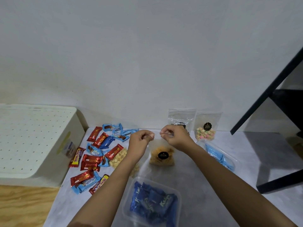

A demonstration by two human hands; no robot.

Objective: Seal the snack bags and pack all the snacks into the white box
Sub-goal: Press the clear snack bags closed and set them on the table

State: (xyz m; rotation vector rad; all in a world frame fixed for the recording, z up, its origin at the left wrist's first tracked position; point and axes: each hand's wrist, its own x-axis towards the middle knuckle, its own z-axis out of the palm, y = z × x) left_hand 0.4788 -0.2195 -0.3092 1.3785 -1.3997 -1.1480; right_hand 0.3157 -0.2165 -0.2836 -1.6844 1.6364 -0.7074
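My left hand [140, 139] and right hand [174, 136] pinch the top strip of the snack bag [161, 155]: light, slippery film, probably brittle contents.

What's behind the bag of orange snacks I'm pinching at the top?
A clear pouch stands against the wall behind the orange snack bag. Its see-through upper part shows. Your right hand covers its lower part and most of its black label, so its contents are hidden.

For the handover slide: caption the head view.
Left hand and right hand pinch the top of the orange snack bag on the grey table; wrapped bars and white box lie left.
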